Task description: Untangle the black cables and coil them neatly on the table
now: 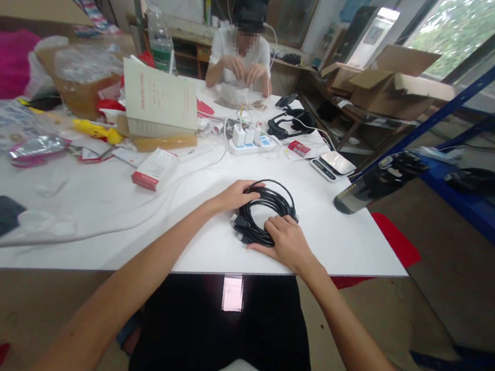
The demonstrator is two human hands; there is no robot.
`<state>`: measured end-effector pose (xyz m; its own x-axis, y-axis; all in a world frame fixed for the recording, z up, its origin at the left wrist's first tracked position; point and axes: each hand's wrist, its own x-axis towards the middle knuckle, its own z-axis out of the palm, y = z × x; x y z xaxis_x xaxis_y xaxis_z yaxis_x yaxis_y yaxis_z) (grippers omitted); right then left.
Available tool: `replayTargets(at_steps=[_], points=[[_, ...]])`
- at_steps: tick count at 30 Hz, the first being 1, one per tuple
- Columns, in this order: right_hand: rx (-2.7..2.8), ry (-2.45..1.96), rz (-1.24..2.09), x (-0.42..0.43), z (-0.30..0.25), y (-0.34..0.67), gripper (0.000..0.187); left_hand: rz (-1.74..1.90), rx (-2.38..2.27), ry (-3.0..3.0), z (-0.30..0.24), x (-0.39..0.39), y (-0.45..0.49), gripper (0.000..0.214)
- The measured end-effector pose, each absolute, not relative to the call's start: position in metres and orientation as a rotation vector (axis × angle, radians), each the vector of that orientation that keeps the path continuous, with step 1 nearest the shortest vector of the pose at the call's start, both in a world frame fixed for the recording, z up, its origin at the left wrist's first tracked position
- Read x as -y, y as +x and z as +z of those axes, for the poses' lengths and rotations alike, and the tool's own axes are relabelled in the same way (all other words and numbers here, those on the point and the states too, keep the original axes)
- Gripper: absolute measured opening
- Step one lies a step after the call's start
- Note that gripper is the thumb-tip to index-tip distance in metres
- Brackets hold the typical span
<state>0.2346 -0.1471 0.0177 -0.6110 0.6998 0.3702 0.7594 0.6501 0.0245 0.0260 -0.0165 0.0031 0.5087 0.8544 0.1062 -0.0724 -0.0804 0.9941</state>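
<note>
A coil of black cable (267,206) lies on the white table (207,228) near its front edge. My left hand (234,195) grips the coil's left side, fingers curled round the strands. My right hand (285,239) rests on the coil's near right side, fingers pressed down over the loops and the cable ends.
A white power strip with chargers (252,142), a red-and-white box (154,168), a small scale (333,165), a black headset (290,122) and papers and bags lie farther back and left. Across the table a person (243,49) handles small items. Cardboard boxes (386,82) and blue shelving (472,191) stand right.
</note>
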Motion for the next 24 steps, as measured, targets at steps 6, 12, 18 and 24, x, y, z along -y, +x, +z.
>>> replayTargets(at_steps=[6,12,18,24], points=[[2.473,-1.102,-0.089,0.15,0.017,0.251,0.058,1.022,-0.743,1.579,-0.004,0.014,0.027,0.043],[2.266,-1.285,0.059,0.162,0.01,0.284,0.082,1.011,-0.775,1.655,0.003,0.02,0.026,0.03],[2.124,-1.438,0.178,0.164,0.003,0.332,0.084,1.115,-0.785,1.51,0.01,0.019,0.027,0.029],[1.898,-1.549,-0.036,0.16,-0.008,0.371,0.056,1.441,-0.929,1.172,0.011,-0.001,0.012,0.033]])
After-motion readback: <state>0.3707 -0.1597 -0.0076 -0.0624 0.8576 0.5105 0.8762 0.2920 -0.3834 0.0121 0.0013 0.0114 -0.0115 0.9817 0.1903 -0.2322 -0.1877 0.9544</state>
